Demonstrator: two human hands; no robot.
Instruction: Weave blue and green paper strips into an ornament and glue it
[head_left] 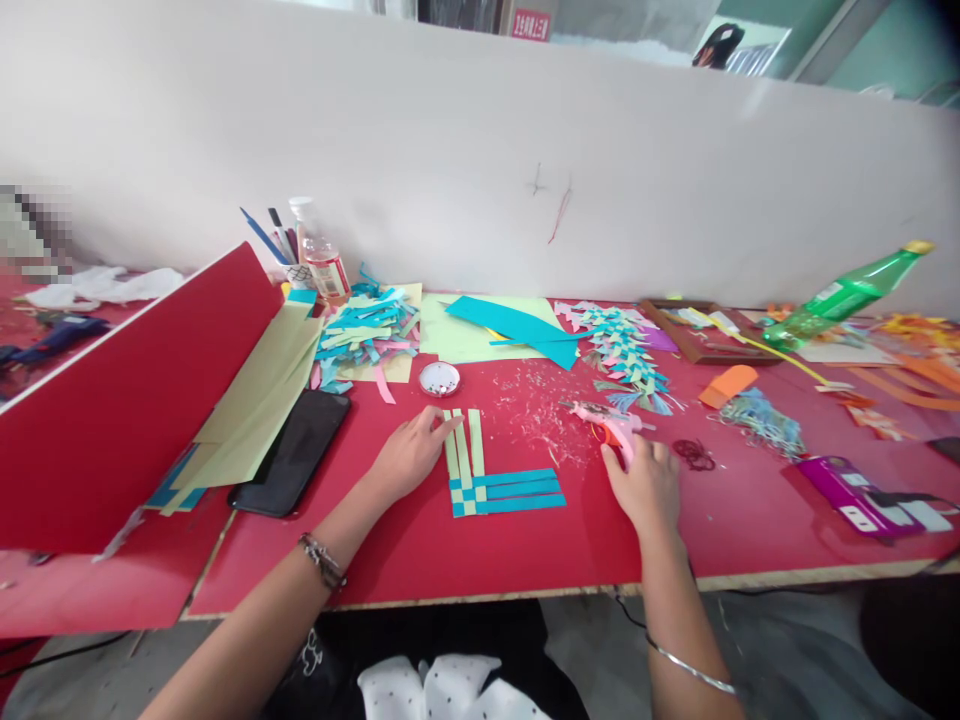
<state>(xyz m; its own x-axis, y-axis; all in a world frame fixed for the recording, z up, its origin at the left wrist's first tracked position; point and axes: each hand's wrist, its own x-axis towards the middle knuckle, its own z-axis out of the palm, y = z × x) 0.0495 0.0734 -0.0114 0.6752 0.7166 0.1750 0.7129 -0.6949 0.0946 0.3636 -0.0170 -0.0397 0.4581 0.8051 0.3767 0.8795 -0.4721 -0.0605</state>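
A small woven piece of teal and pale green paper strips (469, 495) lies flat on the red table, with loose green ends pointing away from me and teal ends to the right. My left hand (411, 452) is at the far end of the leftmost green strip, thumb and forefinger closed about it; its other fingers are curled. Over on the right, my right hand (646, 490) has its fingers around the handle of a pink hot glue gun (619, 428), which lies on the table with its nozzle pointing left. The palm side is hidden.
A white round lid (439, 379) sits beyond the weave, near scattered scraps. Cut strips (367, 330) are heaped at back left by a bottle (326, 265). A black phone (292, 455) and red board (142, 400) stand left. A green bottle (847, 295) leans at right.
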